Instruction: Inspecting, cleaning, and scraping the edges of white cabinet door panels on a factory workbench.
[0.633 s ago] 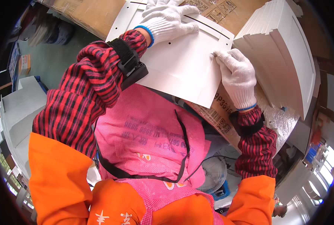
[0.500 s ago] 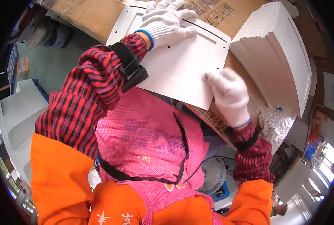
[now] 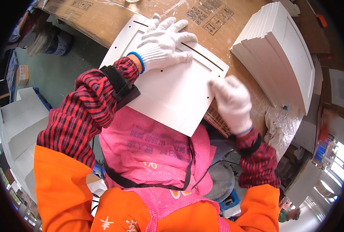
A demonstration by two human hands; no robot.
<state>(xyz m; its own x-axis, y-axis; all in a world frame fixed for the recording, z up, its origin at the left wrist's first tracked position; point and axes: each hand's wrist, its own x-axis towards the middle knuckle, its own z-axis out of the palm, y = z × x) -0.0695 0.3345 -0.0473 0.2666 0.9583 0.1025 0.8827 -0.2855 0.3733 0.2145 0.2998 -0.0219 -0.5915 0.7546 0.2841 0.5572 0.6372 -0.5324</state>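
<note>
A white panel [image 3: 168, 96] with dark slots and small round holes lies tilted on the cardboard-covered table, its near part sticking out over my pink apron. My left hand [image 3: 165, 44], in a white knitted glove with a blue cuff, presses flat on the far part of it, fingers spread. At the panel's right edge is my right hand [image 3: 233, 103], gloved the same way and slightly blurred. Its fingers are curled together beside the edge holes; whatever they grip is hidden.
To the right on the cardboard [image 3: 214, 36] stands a stack of white panels [image 3: 274, 62]. Crumpled clear plastic wrap [image 3: 282, 125] lies nearer me at that side. Below the table edge is a round fan [image 3: 220, 179]. More white pieces [image 3: 23, 127] stand at far left.
The panel has slid toward me and a little left, with my left hand still flat on it. My right hand now sits farther up the panel's right edge, close to the holes.
</note>
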